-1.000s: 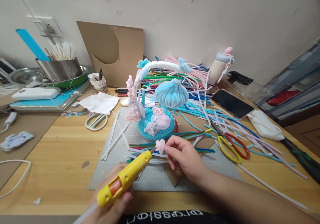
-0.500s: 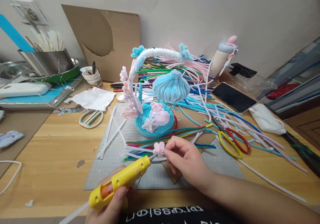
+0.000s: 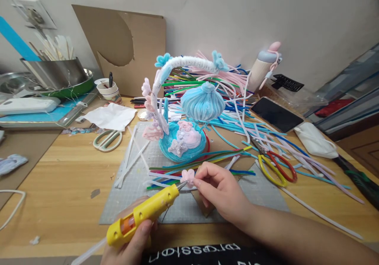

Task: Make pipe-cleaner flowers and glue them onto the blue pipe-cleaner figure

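My left hand (image 3: 133,239) is wrapped round a yellow hot glue gun (image 3: 145,213), with a clear glue stick (image 3: 90,252) coming out of its back end. The gun's metal nozzle is at a small pale pink fuzzy flower (image 3: 187,176); whether they touch I cannot tell. Between thumb and forefinger, my right hand (image 3: 217,186) pinches this flower by its right side. Just beyond stands a lamp-shaped pipe-cleaner piece: a round blue base (image 3: 168,150), a white curved arm (image 3: 192,62) with small flowers, and a hanging blue pleated shade (image 3: 203,102).
Under the work lies a grey cutting mat (image 3: 118,202) with loose pipe cleaners (image 3: 204,160). Yellow-and-red-handled scissors (image 3: 272,172) lie to the right, white-handled scissors (image 3: 107,140) to the left. A phone (image 3: 276,114), a bottle (image 3: 262,69) and paper cups (image 3: 108,89) stand farther back.
Almost nothing differs. The flower and the glue gun's nozzle have shifted very slightly; both hands keep their holds.
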The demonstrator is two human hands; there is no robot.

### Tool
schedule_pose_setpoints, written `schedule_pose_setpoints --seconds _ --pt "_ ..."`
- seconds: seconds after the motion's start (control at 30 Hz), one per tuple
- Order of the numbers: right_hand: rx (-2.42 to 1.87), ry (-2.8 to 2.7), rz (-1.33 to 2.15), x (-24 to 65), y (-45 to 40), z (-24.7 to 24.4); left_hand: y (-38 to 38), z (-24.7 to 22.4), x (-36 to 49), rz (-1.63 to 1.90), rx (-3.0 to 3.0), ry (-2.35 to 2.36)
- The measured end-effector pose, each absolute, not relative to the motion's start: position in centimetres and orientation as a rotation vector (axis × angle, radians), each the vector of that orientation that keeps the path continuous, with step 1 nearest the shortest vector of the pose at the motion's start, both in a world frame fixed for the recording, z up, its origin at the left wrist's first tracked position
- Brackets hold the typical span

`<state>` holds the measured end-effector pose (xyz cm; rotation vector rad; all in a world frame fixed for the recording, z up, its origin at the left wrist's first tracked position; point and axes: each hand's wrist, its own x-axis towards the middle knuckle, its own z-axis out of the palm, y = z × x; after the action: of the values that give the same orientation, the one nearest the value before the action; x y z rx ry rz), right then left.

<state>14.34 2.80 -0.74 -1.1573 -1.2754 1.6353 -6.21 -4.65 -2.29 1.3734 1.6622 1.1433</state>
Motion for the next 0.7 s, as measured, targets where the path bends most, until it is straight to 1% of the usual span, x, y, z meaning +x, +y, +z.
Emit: schedule_pose_setpoints --seconds 0.47,0.7 --pt "-1.159 -1.276 1.619 14.27 2.90 -0.41 -5.18 -3.12 -6.95 1.193 1.447 1.609" --pt "-1.165 -1.328 1.594 14.33 2.98 -0.29 -4.42 -2.23 -6.80 1.181 1.523 1.479"
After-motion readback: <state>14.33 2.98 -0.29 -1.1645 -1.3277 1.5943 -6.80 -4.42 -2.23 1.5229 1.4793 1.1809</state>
